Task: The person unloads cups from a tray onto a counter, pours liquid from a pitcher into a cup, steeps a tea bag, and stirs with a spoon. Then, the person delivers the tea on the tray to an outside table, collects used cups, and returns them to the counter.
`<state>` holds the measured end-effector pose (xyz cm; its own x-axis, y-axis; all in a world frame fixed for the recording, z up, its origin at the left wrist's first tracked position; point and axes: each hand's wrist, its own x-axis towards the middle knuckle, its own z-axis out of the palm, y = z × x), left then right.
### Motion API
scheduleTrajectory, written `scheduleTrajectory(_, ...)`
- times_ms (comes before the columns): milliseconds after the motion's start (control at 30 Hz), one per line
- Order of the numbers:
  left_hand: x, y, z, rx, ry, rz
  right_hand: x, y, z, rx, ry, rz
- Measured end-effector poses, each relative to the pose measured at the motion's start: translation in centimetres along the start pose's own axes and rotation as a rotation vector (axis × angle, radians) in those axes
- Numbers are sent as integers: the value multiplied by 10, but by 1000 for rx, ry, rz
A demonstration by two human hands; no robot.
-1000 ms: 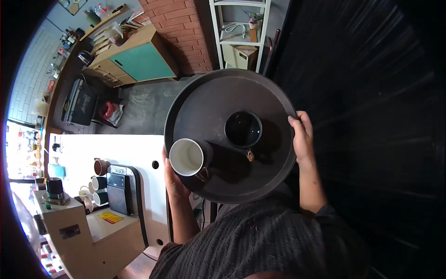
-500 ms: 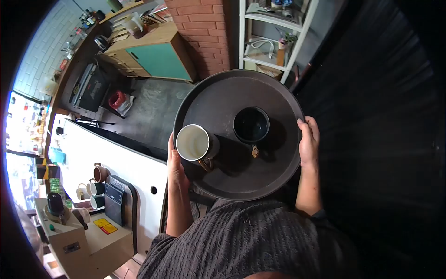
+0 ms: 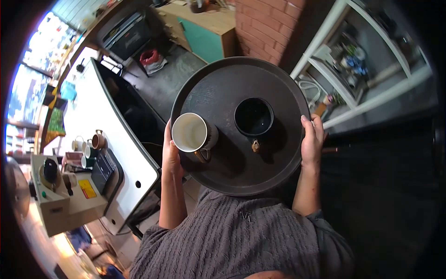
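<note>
A round dark brown tray (image 3: 218,86) is held out in front of my body. My left hand (image 3: 171,156) grips its left rim, thumb along the edge. On the opposite rim my right hand (image 3: 312,142) has its fingers closed around the edge. Two cups stand upright on the tray. The white mug (image 3: 189,132) is near the left side, its gold-coloured handle pointing toward me. Right of centre sits a black cup (image 3: 253,116) with a small gold-brown handle, also turned my way. The fingers under the tray are hidden.
To the left runs a white table (image 3: 116,153) bearing several mugs (image 3: 88,151), a black scale (image 3: 103,172) and a beige machine (image 3: 53,195). Ahead are a green-doored cabinet (image 3: 202,42), a bin with a red liner (image 3: 150,58) and a brick pillar (image 3: 262,25). A white shelf (image 3: 332,76) stands at right.
My view has turned, so the cabinet and white shelf now sit further right and the shelf appears closer. The tray stays in both hands, with both cups in about the same places on it.
</note>
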<state>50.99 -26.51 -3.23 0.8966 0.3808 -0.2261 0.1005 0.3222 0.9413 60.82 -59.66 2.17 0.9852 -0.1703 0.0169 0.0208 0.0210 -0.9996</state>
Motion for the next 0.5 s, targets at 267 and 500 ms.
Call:
scheduleTrajectory(267, 63, 30, -21, -51, 179, 92, 91, 37, 103, 47, -221, 69)
scheduleTrajectory(500, 157, 76, -86, -161, 288, 168, 161, 38, 248, 85, -362, 117)
